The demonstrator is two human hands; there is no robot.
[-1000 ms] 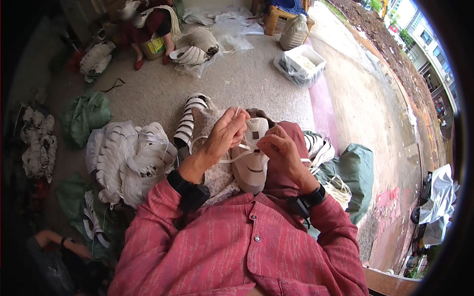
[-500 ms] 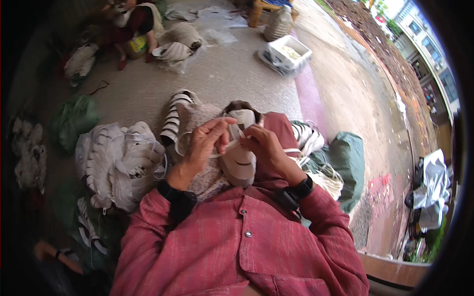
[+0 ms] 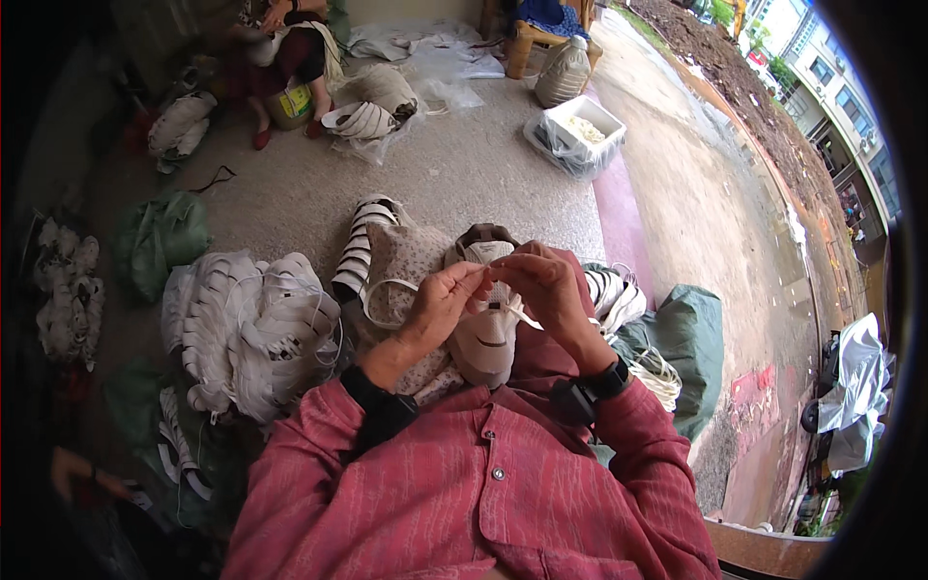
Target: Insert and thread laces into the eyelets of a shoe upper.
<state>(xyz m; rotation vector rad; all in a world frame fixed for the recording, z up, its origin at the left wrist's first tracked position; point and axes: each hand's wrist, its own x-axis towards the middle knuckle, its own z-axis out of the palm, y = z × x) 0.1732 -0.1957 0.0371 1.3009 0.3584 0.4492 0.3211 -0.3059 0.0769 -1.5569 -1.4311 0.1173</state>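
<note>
Shoelace (image 3: 523, 315) seems pinched in closed fingertips of left hand (image 3: 447, 302) and right hand (image 3: 541, 278); apparent shoe (image 3: 483, 353) lacing calls for careful threading.

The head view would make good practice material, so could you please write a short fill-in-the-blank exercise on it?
1. The left hand and right hand come together at their ____ over a pale shoe.
2. Dark bands circle both ____.
3. The big white heap lies to the person's ____.
4. The silvery cover is near the picture's ____ edge.

Missing words: fingertips; wrists; left; right.
</note>
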